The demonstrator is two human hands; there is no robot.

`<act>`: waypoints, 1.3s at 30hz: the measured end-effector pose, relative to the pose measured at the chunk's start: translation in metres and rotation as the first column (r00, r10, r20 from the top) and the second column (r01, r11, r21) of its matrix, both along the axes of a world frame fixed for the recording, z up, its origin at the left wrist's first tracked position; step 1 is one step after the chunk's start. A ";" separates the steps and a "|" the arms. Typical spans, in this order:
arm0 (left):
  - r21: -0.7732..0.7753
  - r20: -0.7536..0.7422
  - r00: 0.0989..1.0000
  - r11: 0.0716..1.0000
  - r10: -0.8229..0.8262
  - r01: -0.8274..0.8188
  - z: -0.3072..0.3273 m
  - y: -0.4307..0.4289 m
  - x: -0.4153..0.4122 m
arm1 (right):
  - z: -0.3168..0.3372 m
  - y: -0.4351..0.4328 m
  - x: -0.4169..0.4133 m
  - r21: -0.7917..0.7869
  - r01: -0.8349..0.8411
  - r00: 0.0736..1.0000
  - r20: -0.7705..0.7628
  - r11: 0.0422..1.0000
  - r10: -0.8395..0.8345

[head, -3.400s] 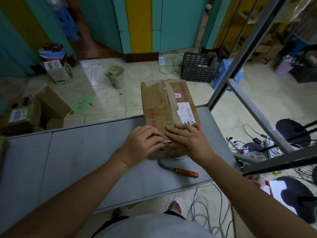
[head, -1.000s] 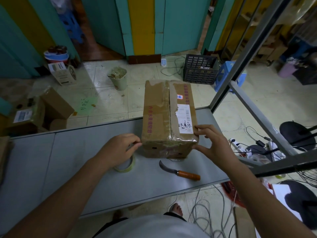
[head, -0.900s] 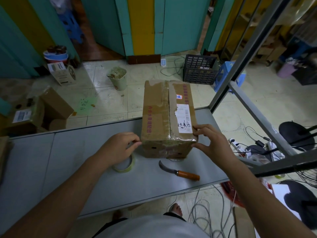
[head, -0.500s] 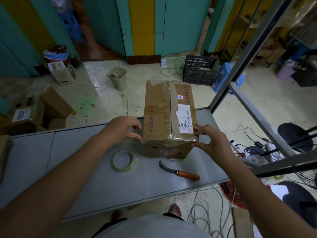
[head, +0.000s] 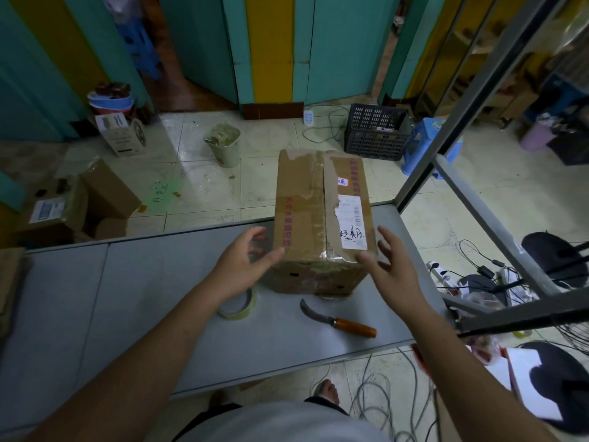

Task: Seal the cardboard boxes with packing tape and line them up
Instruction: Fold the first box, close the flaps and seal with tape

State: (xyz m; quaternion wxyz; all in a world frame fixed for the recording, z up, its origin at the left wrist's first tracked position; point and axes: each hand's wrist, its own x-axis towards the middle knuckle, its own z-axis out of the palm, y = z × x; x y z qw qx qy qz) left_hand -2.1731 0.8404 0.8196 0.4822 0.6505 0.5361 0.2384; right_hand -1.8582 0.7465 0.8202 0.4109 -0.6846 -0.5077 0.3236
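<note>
One brown cardboard box [head: 322,224] sits on the grey table [head: 127,298], close to its right end. It is long, and its short end faces the person. Shiny clear tape runs down the middle of the top, where the two flaps meet, and folds over the near end. The tape looks wrinkled, and some of the brown paper beside it is torn. A white label with thin black bars and some hand-written black marks is stuck on the right half of the top. Red print runs in a strip along each long side of the top. The near end has two small dark slots.

Both hands are wide open with the fingers spread. The left hand [head: 245,266] is at the box's near left corner, and the right hand [head: 390,269] is at its near right corner. Neither hand holds anything. The thumbs are right at the box's edges, but the blur hides whether they touch it.

A roll of tape [head: 237,306] lies flat on the table, partly under the left wrist. A knife [head: 338,320] with a curved blade and an orange handle lies just in front of the box.
</note>
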 end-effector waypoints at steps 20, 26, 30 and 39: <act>-0.393 0.126 0.985 0.906 -0.114 0.155 0.036 0.105 0.005 | 0.025 0.082 0.061 -0.043 0.279 0.960 0.019 0.959 -0.279; -0.240 0.160 0.987 0.970 -0.004 0.043 0.030 0.136 0.024 | 0.031 0.103 0.072 -0.266 0.095 0.995 0.026 0.959 -0.091; -0.164 0.185 0.929 0.942 0.320 -0.292 0.021 0.127 0.034 | 0.028 0.091 0.065 -0.175 0.173 0.982 -0.039 0.969 -0.183; -0.341 0.224 0.861 0.864 0.457 -0.370 0.005 -0.004 0.051 | 0.020 0.053 0.019 -0.242 0.456 0.819 -0.263 0.856 -0.511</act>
